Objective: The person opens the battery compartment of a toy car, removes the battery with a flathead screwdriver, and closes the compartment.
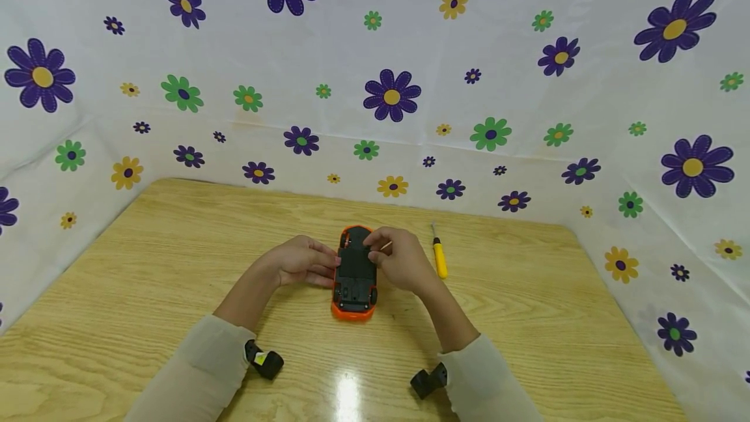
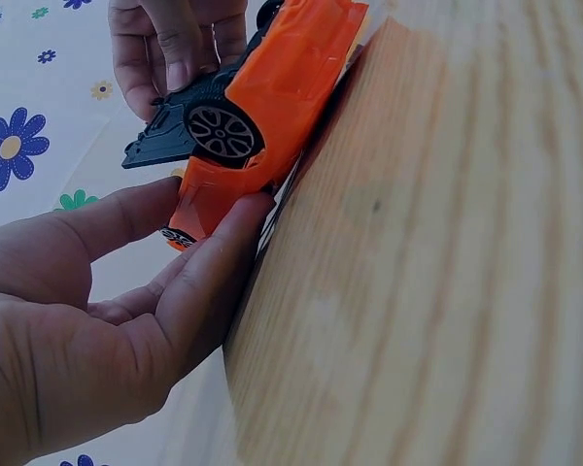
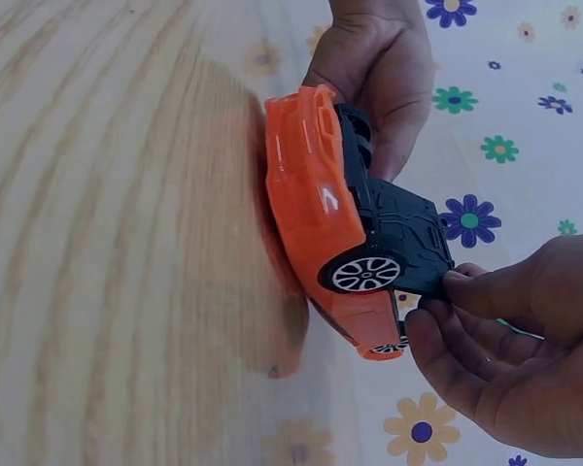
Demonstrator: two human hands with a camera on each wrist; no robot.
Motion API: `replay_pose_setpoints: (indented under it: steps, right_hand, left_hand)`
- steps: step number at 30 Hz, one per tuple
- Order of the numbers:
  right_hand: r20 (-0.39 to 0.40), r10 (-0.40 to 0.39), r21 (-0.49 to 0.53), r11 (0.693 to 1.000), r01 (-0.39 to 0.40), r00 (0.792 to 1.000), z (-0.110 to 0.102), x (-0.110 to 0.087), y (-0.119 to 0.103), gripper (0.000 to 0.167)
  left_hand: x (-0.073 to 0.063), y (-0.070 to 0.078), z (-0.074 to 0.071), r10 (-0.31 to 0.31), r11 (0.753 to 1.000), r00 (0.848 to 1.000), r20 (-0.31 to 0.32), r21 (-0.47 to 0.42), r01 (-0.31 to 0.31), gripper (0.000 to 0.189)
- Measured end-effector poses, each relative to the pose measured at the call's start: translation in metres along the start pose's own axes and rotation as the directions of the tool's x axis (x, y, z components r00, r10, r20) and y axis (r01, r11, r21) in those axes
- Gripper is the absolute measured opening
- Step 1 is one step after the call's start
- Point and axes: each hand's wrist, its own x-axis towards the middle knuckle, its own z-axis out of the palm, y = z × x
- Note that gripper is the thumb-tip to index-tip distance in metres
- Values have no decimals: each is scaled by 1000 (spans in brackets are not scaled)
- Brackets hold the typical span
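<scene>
An orange toy car lies upside down on the table, its black underside facing up. The black chassis plate with its wheels stands tilted out of the orange body at one end. My left hand holds the car's left side, thumb and fingers on the orange shell. The raised end of the plate is pinched between thumb and fingers of my right hand. The inside of the shell is hidden beneath the plate.
A screwdriver with a yellow and black handle lies right of my right hand, tip pointing away. The wooden table meets a white flower-patterned cloth at the back and sides.
</scene>
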Motion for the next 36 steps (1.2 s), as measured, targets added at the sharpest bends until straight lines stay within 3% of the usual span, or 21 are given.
replay_pose_setpoints:
  steps: [12, 20, 36]
  right_hand:
    - [2, 75, 158, 985, -74, 997, 1, 0, 2, 13]
    - [-76, 128, 270, 957, -103, 989, -4, 3, 2, 14]
    - [-138, 184, 287, 948, -139, 973, -31, 7, 18, 21]
  left_hand:
    - [-2, 2, 2, -2, 1000, 1000, 0, 1, 2, 39]
    - [0, 0, -1, -3, 1000, 1000, 3, 11, 3, 45]
    - [0, 0, 0, 4, 1000, 1000, 4, 12, -4, 42]
